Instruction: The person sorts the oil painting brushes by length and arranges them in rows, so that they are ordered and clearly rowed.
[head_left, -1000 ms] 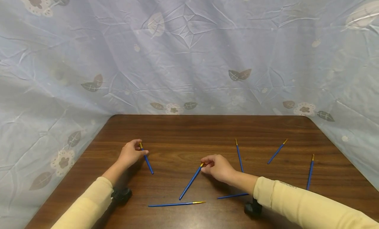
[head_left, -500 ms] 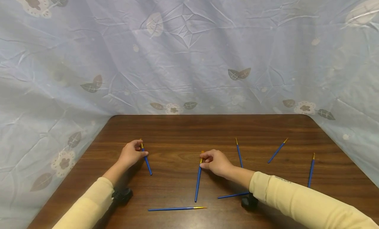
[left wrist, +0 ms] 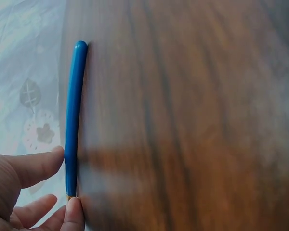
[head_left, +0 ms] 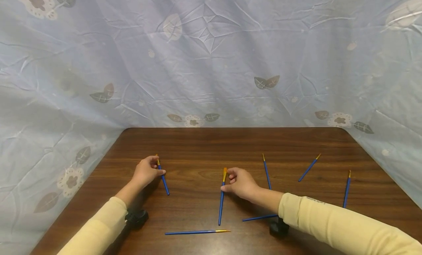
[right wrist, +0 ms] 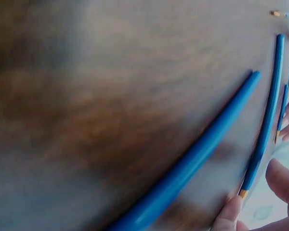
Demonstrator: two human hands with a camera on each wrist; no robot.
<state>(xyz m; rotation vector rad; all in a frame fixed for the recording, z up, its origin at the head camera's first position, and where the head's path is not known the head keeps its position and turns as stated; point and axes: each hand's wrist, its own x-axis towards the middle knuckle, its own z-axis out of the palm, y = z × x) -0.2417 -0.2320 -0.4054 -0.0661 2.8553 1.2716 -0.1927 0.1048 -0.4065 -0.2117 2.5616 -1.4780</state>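
Observation:
Both hands are at blue-handled paintbrushes on the brown table. At the left, my left hand lightly pinches a paintbrush near its gold ferrule. In the left wrist view the thumb lies against the blue handle and a fingertip covers the ferrule. Mid-table, my right hand is beside another paintbrush that lies with its bristles pointing away. The right wrist view shows a gap between the right thumb and this brush's handle, with a fingertip by the ferrule.
A paintbrush lies crosswise near the front. Another paintbrush is partly hidden under the right forearm. More paintbrushes lie at the right, one slanted brush among them. Patterned fabric hangs behind the table.
The middle paintbrush has swung from a slant to nearly straight, and the right fingers have loosened from its ferrule. The left hand stays nearly still; its brush turned slightly.

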